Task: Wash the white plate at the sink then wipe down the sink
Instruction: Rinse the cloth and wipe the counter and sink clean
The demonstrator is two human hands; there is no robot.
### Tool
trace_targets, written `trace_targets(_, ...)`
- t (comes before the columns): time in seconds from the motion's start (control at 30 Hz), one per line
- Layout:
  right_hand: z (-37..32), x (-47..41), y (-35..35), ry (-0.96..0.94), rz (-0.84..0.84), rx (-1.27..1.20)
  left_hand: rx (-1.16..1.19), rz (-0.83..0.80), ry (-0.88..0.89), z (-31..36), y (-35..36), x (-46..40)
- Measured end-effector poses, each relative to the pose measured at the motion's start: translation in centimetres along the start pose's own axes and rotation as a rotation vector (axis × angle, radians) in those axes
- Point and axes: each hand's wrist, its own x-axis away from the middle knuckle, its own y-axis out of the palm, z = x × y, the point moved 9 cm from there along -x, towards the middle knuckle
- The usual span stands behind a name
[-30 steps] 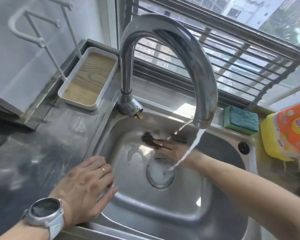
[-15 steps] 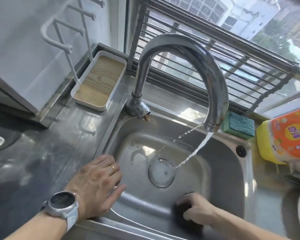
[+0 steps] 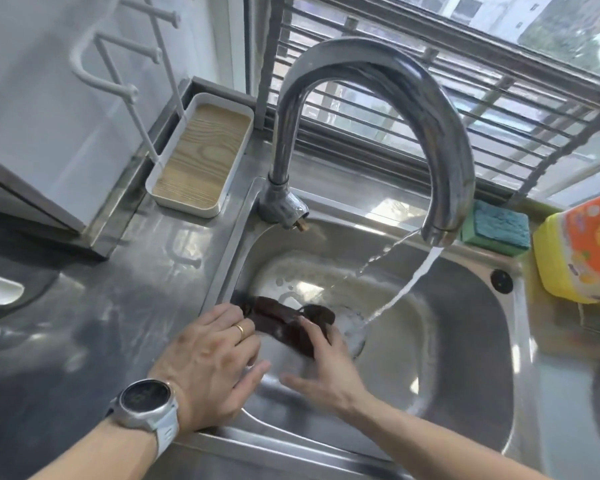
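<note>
A steel sink [image 3: 465,358] fills the middle, with water running from the curved tap [image 3: 388,84] into its basin near the drain. My right hand [image 3: 323,372] presses a dark brown cloth [image 3: 284,320] flat against the left inner wall of the basin, fingers fairly straight. Resting on the sink's left rim is my left hand [image 3: 208,362], flat and spread, with a ring and a wristwatch; its fingertips reach the cloth's edge. No white plate shows in this view.
A white tray with a wooden inlay [image 3: 201,154] and a white rack [image 3: 118,74] stand back left. A blue-green sponge [image 3: 499,230] and a yellow-orange detergent pack [image 3: 579,251] sit at the back right. A window grille runs behind the tap.
My right hand has swept the cloth from the basin's back wall to its near side, then over to the left wall beside my left hand. The left hand stayed on the rim.
</note>
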Motion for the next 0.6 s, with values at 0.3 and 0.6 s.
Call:
trace_targets(0.3, -6.4, -8.1, -2.1, -0.23, 0.431, 0.439, 0.021, 0.015, 0.011, 0.0, -0.2, -0.1)
trace_targets(0.6, -8.5, -8.9, 1.8, -0.302, 0.377, 0.421, 0.026, 0.033, 0.013, -0.2, -0.1, 0.0)
